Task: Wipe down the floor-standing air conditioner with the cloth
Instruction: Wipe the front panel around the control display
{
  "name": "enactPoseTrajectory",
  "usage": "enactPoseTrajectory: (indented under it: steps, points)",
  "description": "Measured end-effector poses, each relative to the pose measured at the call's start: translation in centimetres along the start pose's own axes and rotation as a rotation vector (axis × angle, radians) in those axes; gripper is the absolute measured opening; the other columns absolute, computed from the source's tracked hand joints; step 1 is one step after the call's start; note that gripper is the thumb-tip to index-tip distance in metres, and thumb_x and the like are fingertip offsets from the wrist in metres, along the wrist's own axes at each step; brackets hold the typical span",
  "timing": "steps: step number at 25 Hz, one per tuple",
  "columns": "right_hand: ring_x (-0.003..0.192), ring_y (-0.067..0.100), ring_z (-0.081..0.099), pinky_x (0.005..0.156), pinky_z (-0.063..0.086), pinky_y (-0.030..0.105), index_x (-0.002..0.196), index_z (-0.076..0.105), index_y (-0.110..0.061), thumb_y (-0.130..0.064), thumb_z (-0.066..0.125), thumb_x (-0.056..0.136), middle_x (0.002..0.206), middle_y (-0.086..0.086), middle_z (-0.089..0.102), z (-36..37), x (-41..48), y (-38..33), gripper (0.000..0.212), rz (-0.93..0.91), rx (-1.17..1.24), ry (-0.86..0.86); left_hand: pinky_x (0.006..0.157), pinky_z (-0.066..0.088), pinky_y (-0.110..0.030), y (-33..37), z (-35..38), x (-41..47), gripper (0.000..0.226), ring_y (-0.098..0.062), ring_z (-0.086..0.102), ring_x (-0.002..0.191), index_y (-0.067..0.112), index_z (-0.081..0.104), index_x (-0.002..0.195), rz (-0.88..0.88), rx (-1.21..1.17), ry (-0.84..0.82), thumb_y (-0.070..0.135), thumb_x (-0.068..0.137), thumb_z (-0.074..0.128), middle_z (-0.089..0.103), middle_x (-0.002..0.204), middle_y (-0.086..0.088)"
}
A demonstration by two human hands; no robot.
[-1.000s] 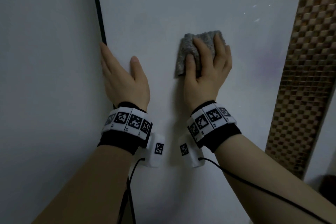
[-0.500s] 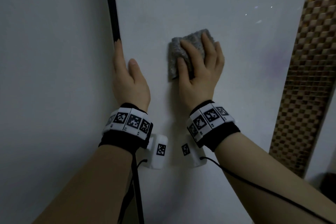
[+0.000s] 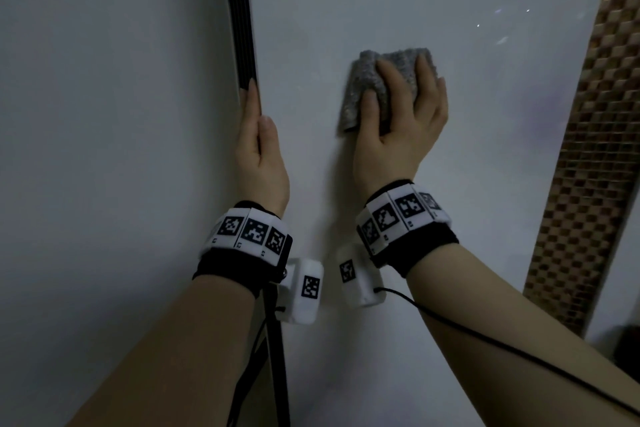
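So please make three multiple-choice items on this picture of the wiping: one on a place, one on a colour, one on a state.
1. Where is the left hand?
A. On the cloth
B. At the left edge of the white panel, beside the black strip
C. On the mosaic tiles

2. What colour is the cloth?
A. Grey
B. Red
C. Yellow

3. How does the right hand hold the cloth?
A. Crumpled in a closed fist, away from the panel
B. Hanging from two fingertips
C. Pressed flat against the white panel with the fingers spread

Answers:
1 B, its fingers lie along the panel's edge next to the black strip.
2 A, the folded fabric looks grey against the white surface.
3 C, the fingers lie spread over the cloth, which rests on the panel.
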State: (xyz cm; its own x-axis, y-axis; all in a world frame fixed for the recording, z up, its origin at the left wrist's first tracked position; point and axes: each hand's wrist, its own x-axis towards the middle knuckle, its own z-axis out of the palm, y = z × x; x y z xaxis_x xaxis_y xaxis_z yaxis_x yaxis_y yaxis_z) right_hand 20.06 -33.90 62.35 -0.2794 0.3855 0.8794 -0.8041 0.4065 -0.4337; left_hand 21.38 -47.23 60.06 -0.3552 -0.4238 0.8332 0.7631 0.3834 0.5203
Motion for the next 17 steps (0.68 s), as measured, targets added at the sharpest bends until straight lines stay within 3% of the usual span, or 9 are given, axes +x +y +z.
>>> enactPoseTrajectory:
  steps: [5,9,14,17]
  points:
    - [0.136,0.037,0.026,0.109,0.021,0.058,0.118,0.064,-0.021,-0.023,0.062,0.088,0.143,0.010,0.043,1.0,-1.4,-1.0,0.030,-0.174,-0.035,-0.129,0.117,0.026,-0.037,0.4,-0.9,0.4,0.044,-0.019,0.032,0.140,0.006,0.034,0.144,-0.012,-0.012,-0.028,0.011,0.100,0.037,0.035,0.150,-0.012]
    - [0.137,0.037,0.025,0.110,0.020,0.057,0.119,0.064,-0.022,-0.022,0.061,0.088,0.144,0.011,0.042,0.9,-0.7,-1.2,0.031,-0.090,0.004,-0.085,0.114,0.031,-0.033,1.0,-1.6,0.4,0.039,-0.018,0.040,0.135,0.007,0.044,0.137,-0.065,-0.053,-0.009,0.007,0.098,0.044,0.044,0.144,-0.012]
    - [0.133,0.041,0.032,0.109,0.023,0.057,0.114,0.068,-0.021,-0.020,0.066,0.085,0.137,0.013,0.049,1.8,-3.2,-1.8,0.029,-0.401,-0.035,-0.256,0.110,0.037,-0.039,1.2,-2.3,0.7,0.033,-0.021,0.050,0.127,0.005,0.055,0.128,-0.086,-0.104,0.018,0.002,0.097,0.043,0.055,0.133,-0.016]
    - [0.131,0.041,0.034,0.105,0.026,0.060,0.111,0.069,-0.020,-0.020,0.068,0.084,0.135,0.014,0.050,2.0,-2.0,-2.0,0.027,-0.338,-0.007,-0.183,0.104,0.043,-0.033,1.1,-2.4,0.9,0.032,-0.014,0.056,0.116,0.002,0.058,0.123,-0.104,-0.085,0.075,0.000,0.096,0.041,0.061,0.124,-0.011]
